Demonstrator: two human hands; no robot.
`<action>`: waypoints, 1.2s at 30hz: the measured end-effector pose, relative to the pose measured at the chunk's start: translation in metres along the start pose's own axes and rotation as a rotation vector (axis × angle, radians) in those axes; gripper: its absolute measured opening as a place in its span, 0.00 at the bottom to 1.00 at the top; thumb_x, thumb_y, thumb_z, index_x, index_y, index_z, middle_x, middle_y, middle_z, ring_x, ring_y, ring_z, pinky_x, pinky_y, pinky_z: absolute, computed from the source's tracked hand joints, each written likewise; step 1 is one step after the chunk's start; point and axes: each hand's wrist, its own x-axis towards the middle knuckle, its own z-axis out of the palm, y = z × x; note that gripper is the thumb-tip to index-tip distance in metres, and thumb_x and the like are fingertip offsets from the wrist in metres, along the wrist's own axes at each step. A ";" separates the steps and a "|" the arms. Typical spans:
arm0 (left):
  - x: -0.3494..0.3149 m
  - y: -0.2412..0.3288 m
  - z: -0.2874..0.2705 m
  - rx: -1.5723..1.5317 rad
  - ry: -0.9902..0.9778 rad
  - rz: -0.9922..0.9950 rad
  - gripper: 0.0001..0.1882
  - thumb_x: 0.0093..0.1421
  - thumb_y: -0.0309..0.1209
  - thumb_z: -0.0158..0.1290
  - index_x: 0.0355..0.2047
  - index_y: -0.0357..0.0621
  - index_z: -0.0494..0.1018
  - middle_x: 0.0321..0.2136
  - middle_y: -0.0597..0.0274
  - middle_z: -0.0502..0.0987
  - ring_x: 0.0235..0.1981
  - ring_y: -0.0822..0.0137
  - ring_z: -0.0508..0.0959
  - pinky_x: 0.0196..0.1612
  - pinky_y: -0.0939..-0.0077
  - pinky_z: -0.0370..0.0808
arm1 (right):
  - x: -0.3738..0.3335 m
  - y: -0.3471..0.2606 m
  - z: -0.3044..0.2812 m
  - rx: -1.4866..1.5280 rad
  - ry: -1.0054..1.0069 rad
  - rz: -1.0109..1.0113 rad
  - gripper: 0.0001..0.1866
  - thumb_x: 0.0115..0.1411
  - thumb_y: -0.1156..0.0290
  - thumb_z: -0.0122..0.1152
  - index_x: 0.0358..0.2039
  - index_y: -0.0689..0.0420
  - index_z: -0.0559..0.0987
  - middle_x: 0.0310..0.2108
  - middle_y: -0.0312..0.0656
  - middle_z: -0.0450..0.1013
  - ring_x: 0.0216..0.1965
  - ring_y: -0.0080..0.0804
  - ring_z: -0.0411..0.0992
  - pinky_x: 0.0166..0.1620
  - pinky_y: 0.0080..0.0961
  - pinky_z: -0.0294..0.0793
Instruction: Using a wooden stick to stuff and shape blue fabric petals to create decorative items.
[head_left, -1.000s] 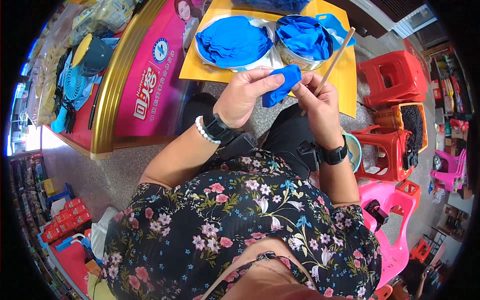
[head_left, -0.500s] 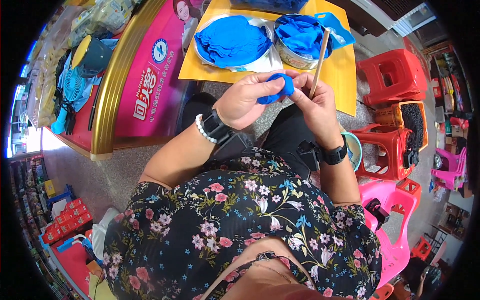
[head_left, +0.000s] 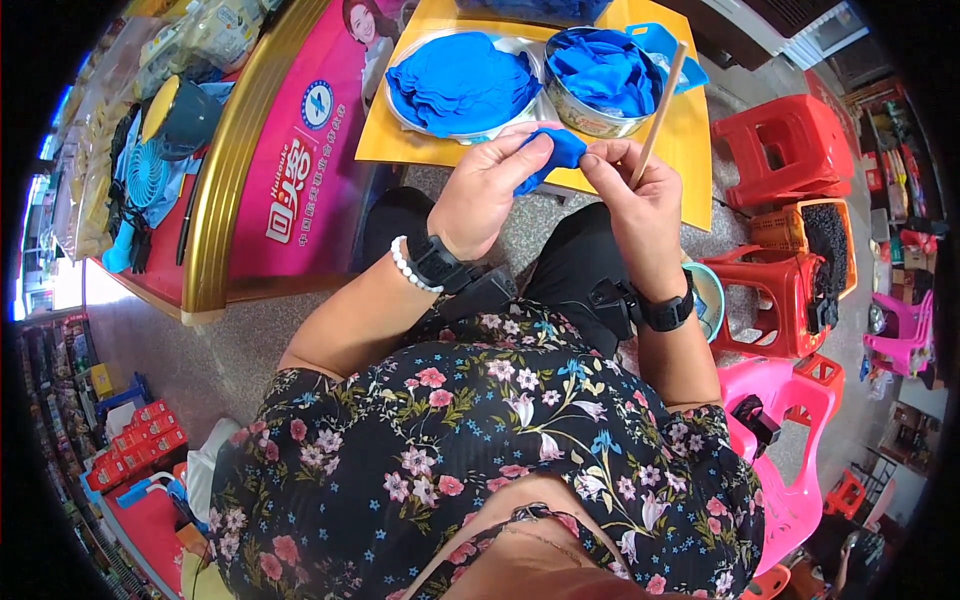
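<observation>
Left hand (head_left: 485, 190): blue cloth (head_left: 552, 152) pinched.
Right hand (head_left: 635, 195): stick (head_left: 663, 110) tucked in, seemingly so cloth's edge can be pinched too.
Plate (head_left: 528, 50): blue pieces (head_left: 460, 85) stacked, apparently for reach.

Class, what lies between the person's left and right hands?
The head view shows a blue piece between them, pinched by the left hand; the right hand holds a wooden stick.
</observation>
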 end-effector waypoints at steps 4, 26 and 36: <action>-0.001 0.001 -0.003 -0.093 0.000 -0.069 0.16 0.65 0.33 0.43 0.48 0.35 0.70 0.44 0.61 0.74 0.46 0.71 0.73 0.53 0.77 0.66 | 0.001 -0.002 -0.006 0.114 -0.051 0.109 0.07 0.57 0.71 0.59 0.33 0.61 0.76 0.21 0.26 0.68 0.20 0.10 0.61 0.23 0.10 0.58; 0.000 0.000 0.001 -0.011 -0.004 -0.026 0.15 0.63 0.35 0.48 0.44 0.38 0.74 0.35 0.71 0.73 0.34 0.81 0.68 0.42 0.85 0.63 | 0.003 -0.001 0.000 -0.036 0.095 -0.070 0.06 0.55 0.77 0.61 0.33 0.63 0.76 0.27 0.30 0.72 0.24 0.10 0.65 0.27 0.08 0.63; -0.001 0.006 0.000 0.477 -0.011 0.196 0.13 0.61 0.35 0.49 0.38 0.38 0.77 0.42 0.59 0.70 0.47 0.68 0.66 0.48 0.78 0.64 | 0.005 -0.003 -0.007 0.047 0.000 0.108 0.07 0.55 0.75 0.62 0.34 0.62 0.77 0.29 0.32 0.73 0.29 0.14 0.69 0.33 0.11 0.68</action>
